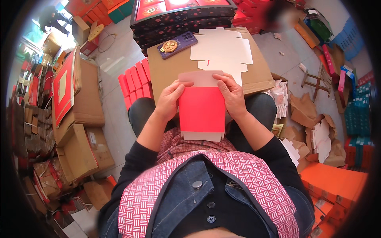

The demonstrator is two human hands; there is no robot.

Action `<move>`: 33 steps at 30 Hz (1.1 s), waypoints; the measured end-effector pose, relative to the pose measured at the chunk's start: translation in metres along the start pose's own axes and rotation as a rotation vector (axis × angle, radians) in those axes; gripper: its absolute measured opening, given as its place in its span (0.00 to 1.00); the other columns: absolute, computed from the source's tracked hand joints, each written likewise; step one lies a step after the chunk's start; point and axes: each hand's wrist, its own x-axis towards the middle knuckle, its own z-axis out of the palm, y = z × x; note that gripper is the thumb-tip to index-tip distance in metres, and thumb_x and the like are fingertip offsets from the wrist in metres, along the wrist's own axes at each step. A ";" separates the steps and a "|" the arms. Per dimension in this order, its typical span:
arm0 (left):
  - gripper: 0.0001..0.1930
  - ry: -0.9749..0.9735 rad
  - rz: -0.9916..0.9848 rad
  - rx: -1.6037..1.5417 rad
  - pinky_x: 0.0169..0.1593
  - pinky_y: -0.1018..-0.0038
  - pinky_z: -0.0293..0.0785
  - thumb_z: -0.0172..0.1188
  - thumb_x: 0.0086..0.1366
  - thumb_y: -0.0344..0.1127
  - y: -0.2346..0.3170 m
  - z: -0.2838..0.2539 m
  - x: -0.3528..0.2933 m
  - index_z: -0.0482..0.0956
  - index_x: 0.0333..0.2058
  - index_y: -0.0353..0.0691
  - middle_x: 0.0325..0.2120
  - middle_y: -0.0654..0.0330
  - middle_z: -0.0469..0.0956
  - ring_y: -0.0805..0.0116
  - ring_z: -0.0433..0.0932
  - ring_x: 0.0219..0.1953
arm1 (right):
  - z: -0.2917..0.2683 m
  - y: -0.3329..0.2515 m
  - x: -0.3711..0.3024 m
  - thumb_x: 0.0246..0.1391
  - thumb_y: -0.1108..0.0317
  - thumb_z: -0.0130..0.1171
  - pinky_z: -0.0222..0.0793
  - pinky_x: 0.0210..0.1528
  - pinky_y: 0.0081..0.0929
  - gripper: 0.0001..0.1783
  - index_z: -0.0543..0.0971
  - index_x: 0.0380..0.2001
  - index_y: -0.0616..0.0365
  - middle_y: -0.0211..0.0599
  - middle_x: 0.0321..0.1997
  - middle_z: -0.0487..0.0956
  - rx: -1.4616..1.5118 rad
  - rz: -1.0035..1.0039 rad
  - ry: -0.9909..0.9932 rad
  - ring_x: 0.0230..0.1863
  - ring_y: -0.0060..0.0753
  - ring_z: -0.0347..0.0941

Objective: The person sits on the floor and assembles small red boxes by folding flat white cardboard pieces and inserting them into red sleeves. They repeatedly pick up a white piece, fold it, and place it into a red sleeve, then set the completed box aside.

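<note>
Both upper corners of a bright red, rectangular card carton [202, 113] are resting in a person's grasp, over a red-and-white patterned apron [149, 184] and near the closest edge of a brown corrugated cardboard box [168, 73]. The left hand [170, 97] is gripping one corner, its thumb reaching over the pale upper flap [201, 80]; the right hand [233, 96] is holding the opposite corner, its thumb lying along the side edge. The fingers are bending closely around the card — how they are sitting behind it cannot be told. The carton is looking light and thin-walled, probably fairly stiff along its folds but easy to dent mid-panel, and its smooth red face is perhaps being a little slippery. Side edges near the corners are offering the surest hold — the pale lower flap [202, 136] is likely bending too readily. Beyond it, a flat white card blank [222, 49] and a purple-cased phone [185, 41] are lying on the cardboard box.
</note>
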 end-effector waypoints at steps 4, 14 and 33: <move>0.13 -0.010 0.060 0.100 0.51 0.79 0.69 0.45 0.71 0.30 -0.011 -0.004 -0.001 0.77 0.44 0.29 0.44 0.63 0.73 0.75 0.71 0.48 | -0.007 0.010 0.001 0.61 0.71 0.54 0.69 0.47 0.21 0.11 0.75 0.44 0.65 0.32 0.41 0.77 -0.067 -0.136 -0.011 0.43 0.23 0.73; 0.14 0.087 -0.056 -0.105 0.44 0.76 0.76 0.48 0.70 0.33 0.007 0.003 0.003 0.75 0.46 0.29 0.38 0.56 0.79 0.71 0.79 0.38 | -0.020 -0.051 0.058 0.65 0.60 0.49 0.73 0.44 0.29 0.15 0.72 0.46 0.60 0.40 0.35 0.79 0.301 0.391 0.079 0.36 0.30 0.77; 0.11 0.118 0.005 0.019 0.42 0.83 0.74 0.46 0.72 0.35 -0.009 0.004 -0.029 0.72 0.46 0.36 0.37 0.63 0.76 0.79 0.76 0.37 | -0.021 -0.019 -0.004 0.60 0.67 0.57 0.69 0.44 0.17 0.11 0.78 0.40 0.65 0.30 0.37 0.79 -0.080 0.212 -0.169 0.39 0.17 0.73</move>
